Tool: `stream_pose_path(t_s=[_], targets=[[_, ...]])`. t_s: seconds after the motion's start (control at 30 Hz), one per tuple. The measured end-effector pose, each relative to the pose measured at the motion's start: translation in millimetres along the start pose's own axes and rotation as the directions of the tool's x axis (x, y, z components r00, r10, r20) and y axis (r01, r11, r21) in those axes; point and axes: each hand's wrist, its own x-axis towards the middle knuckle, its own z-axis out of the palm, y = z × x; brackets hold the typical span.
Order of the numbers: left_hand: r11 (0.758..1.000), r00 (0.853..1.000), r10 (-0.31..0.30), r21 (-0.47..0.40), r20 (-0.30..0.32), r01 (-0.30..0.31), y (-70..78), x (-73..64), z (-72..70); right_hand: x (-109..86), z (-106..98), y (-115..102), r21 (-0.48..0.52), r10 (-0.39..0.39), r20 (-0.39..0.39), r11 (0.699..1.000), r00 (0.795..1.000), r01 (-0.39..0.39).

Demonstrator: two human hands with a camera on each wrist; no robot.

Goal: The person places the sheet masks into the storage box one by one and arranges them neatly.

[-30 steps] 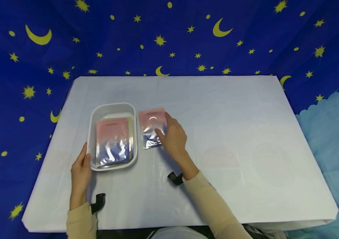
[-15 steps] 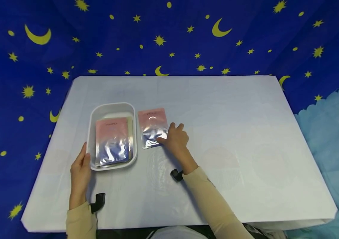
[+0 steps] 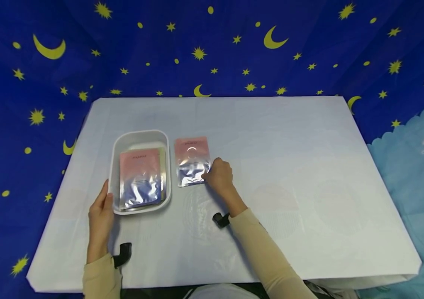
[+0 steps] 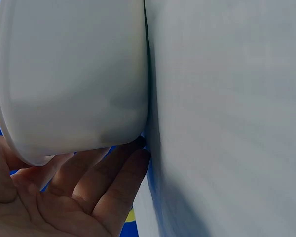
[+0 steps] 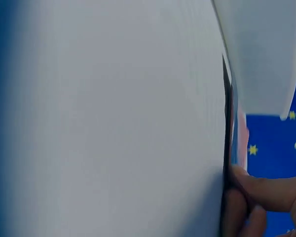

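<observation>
At the left of the head view, my left hand (image 3: pixel 101 216) holds the near left side of a white plastic tray (image 3: pixel 167 141). The left wrist view shows its fingers (image 4: pixel 96 182) against the tray's outer wall, with the thumb up at the rim. Inside the tray lies a stack of flat foil packets, the top packet (image 3: pixel 140 176) fading from pink to blue. A similar pink-to-blue foil packet (image 3: pixel 192 155) lies just right of the tray. My right hand (image 3: pixel 221 178) pinches its lower right edge, thumb on top and other fingers curled beneath.
A white cloth-covered table (image 3: pixel 309 166) spreads far to the right of the hands. Blue fabric (image 3: pixel 234 62) with yellow stars and moons hangs behind and at the left. Light blue cloth (image 3: pixel 413 187) lies at the right. Black wrist mounts (image 3: pixel 123 254) stick out below the hands.
My right hand has drawn down from the packet's right side to its lower right edge, and its fingers have curled in. The left hand and tray have stayed put.
</observation>
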Motion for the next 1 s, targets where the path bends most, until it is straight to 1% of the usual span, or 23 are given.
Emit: stream_pose_path(t_s=[0.07,0.23,0.3,0.33,0.37,0.4,0.43,0.5,0.53,0.57,0.6,0.63,0.67,0.77,0.87,0.9,0.97,1.0], targets=[[1.000,1.000,-0.006,0.000,0.000,0.006,-0.9,0.5,-0.3,2.6,-1.4,4.3,0.043,-0.002,-0.001,0.999,1.000,0.002],[1.000,1.000,-0.027,-0.006,0.009,0.027,-2.6,1.0,-0.6,5.0,-4.2,14.7,0.169,0.014,0.039,0.985,0.999,-0.021],[0.999,0.999,-0.032,-0.006,0.014,0.032,-2.3,0.7,-0.5,4.1,-3.5,18.4,0.244,0.040,0.051,0.968,0.998,-0.051],[1.000,0.999,-0.029,-0.004,0.012,0.030,-2.1,0.5,-0.3,3.4,-3.0,20.0,0.307,0.051,0.060,0.949,0.997,-0.067],[1.000,1.000,-0.026,0.002,0.009,0.026,-1.6,0.4,-0.1,2.7,-2.5,21.7,0.376,0.057,0.071,0.923,0.996,-0.079],[1.000,1.000,-0.024,0.004,0.010,0.024,-1.2,0.2,-0.2,1.4,-2.4,23.0,0.449,0.065,0.081,0.888,0.995,-0.095],[1.000,1.000,-0.022,0.005,0.009,0.022,-1.0,0.1,-0.1,0.5,-2.2,24.8,0.528,0.077,0.094,0.842,0.993,-0.115],[1.000,1.000,-0.020,0.007,0.006,0.020,-0.6,0.3,0.2,-1.0,-3.3,28.2,0.680,0.099,0.125,0.716,0.987,-0.158],[1.000,1.000,-0.019,0.008,0.005,0.019,-0.7,0.3,0.4,-1.7,-4.4,29.2,0.735,0.106,0.136,0.656,0.985,-0.172],[1.000,1.000,-0.021,0.008,0.005,0.021,-0.8,0.4,0.5,-2.2,-5.9,30.1,0.777,0.111,0.134,0.605,0.985,-0.174],[1.000,1.000,-0.023,0.007,0.007,0.023,-0.8,0.5,0.6,-2.7,-8.1,30.2,0.806,0.114,0.123,0.568,0.986,-0.166],[1.000,1.000,-0.022,0.007,0.006,0.022,-1.0,0.6,0.7,-3.1,-10.5,29.9,0.825,0.115,0.107,0.544,0.988,-0.152],[1.000,1.000,-0.020,0.007,0.004,0.020,-1.2,0.6,0.8,-3.6,-13.4,28.7,0.836,0.112,0.087,0.532,0.990,-0.133],[1.000,1.000,-0.012,0.009,-0.001,0.012,-1.8,0.6,0.9,-6.6,-22.7,20.4,0.848,0.082,0.031,0.525,0.996,-0.070],[1.000,1.000,-0.002,0.009,-0.011,0.002,-2.4,0.7,1.3,-12.9,-30.5,6.4,0.843,0.030,-0.009,0.538,0.999,-0.009],[1.000,1.000,-0.002,0.009,-0.012,0.002,-2.4,0.7,1.3,-15.6,-32.0,1.0,0.843,0.005,-0.016,0.538,1.000,0.011],[1.000,1.000,-0.001,0.002,-0.013,0.001,-2.5,0.7,1.3,-22.3,-34.2,-10.9,0.828,-0.051,-0.027,0.559,0.998,0.051],[1.000,1.000,-0.003,0.000,-0.012,0.003,-2.4,0.7,1.3,-25.5,-34.2,-17.1,0.823,-0.080,-0.027,0.564,0.996,0.067]])
